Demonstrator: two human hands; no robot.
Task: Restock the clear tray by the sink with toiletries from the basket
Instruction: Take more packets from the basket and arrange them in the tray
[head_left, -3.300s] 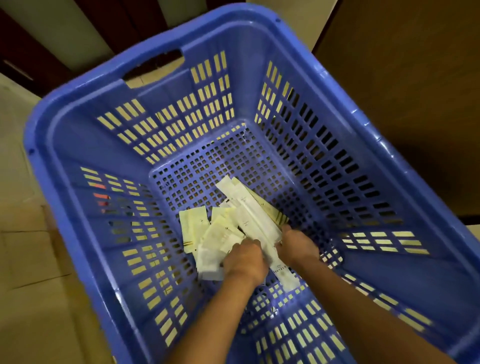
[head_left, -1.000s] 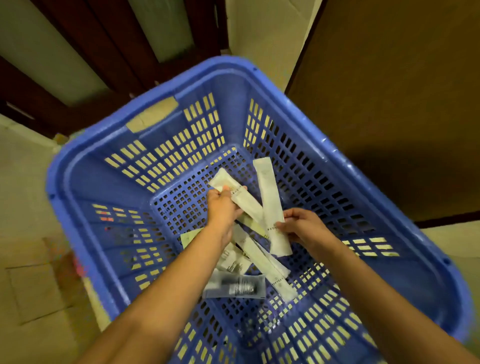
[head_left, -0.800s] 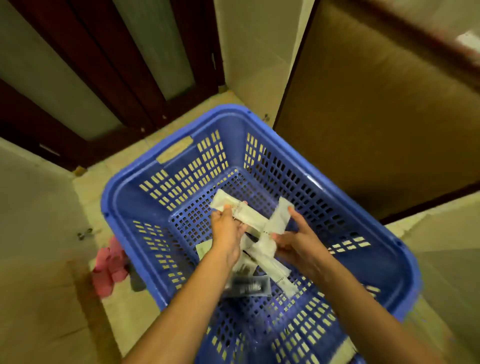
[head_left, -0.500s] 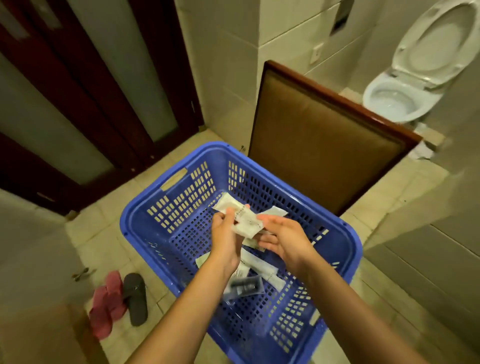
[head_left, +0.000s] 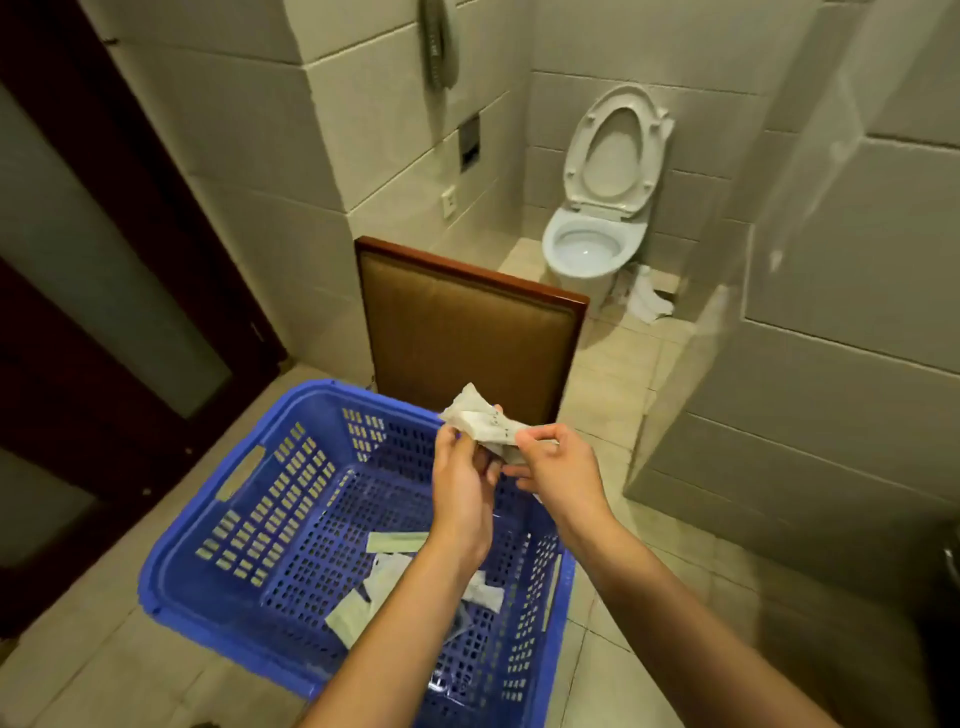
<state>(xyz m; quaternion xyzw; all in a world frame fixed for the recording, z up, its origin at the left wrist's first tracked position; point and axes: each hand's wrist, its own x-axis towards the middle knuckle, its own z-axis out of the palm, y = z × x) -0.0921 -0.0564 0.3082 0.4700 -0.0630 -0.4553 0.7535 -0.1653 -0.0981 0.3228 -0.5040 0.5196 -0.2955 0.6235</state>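
Observation:
A blue slotted plastic basket (head_left: 244, 525) stands on the tiled floor below me. Several white and pale toiletry packets (head_left: 397, 542) lie on its bottom. Above the basket's far right corner I hold a small bundle of white packets (head_left: 480, 423). My left hand (head_left: 460, 486) grips the bundle from below. My right hand (head_left: 558, 467) pinches its right end. The clear tray and the sink are out of view.
A brown padded panel with a dark wood frame (head_left: 467, 332) leans just behind the basket. A white toilet (head_left: 592, 239) with its lid up stands beyond it. A dark door (head_left: 104, 270) is on the left, a glass partition (head_left: 737, 270) on the right.
Both hands have lifted out of the basket with the packets, which are now gathered into one bundle. My view has risen, and the basket sits lower in it.

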